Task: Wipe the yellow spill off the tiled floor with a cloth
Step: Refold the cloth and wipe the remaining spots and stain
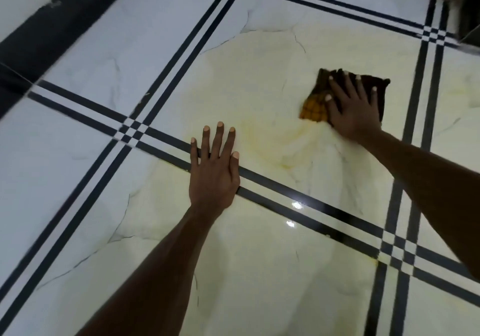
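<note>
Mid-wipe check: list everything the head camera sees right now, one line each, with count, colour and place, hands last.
floor: one, glossy white tiles with black double stripes, fills the view
spill: one, pale yellow smear, across the middle tiles, strongest between the hands
cloth: one, dark brown with an orange-yellow checked corner, flat on the spill at centre right
skirting: one, black band, upper left edge
dark object: one, blurred, top right corner, cannot tell what it is
left hand: one, fingers spread, palm flat on the floor across a black stripe, holds nothing
right hand: one, fingers spread, pressing down on the cloth
</note>
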Action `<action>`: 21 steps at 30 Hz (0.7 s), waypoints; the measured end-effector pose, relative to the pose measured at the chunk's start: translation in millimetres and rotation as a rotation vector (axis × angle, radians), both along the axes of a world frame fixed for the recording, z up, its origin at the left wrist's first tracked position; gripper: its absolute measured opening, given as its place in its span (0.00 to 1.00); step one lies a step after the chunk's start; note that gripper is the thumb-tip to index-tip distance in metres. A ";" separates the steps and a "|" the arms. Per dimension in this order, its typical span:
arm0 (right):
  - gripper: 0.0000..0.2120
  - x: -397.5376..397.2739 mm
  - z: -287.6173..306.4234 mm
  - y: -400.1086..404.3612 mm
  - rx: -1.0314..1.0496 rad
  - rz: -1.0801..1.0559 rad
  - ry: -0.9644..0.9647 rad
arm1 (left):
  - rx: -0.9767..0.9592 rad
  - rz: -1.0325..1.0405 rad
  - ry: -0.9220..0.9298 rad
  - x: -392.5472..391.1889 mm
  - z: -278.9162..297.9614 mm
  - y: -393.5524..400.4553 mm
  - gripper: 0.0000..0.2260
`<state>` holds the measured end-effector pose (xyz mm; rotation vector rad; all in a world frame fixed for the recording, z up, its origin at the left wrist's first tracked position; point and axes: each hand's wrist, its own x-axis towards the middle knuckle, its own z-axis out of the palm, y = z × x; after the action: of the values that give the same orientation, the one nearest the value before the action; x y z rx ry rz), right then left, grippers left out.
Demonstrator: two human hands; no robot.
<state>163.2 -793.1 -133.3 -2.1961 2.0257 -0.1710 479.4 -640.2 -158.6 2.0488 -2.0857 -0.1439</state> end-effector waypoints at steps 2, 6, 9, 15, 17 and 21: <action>0.30 37.0 1.0 -41.8 0.031 -0.076 -0.025 | -0.007 -0.001 -0.001 1.4 -2.3 0.6 0.25; 0.29 142.2 -1.7 -31.6 -0.027 0.254 0.023 | -0.008 -0.007 0.000 0.9 -1.8 -0.4 0.25; 0.27 145.2 -4.5 32.1 -0.071 0.586 0.059 | 0.002 -0.004 0.004 0.7 1.0 0.0 0.25; 0.28 16.7 -2.5 -18.7 -0.067 0.113 0.039 | 0.008 0.005 0.001 -1.5 1.1 -0.2 0.26; 0.30 43.1 -2.5 -39.5 0.005 -0.060 -0.011 | 0.014 -0.004 -0.006 0.3 0.2 -1.5 0.26; 0.35 122.3 -2.3 -22.0 -0.025 0.283 0.017 | 0.005 -0.011 0.013 2.4 0.5 0.1 0.27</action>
<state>285.5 -815.2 -135.5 -2.4747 1.7029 -0.1452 481.8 -640.1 -158.1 2.0345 -2.0908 -0.1636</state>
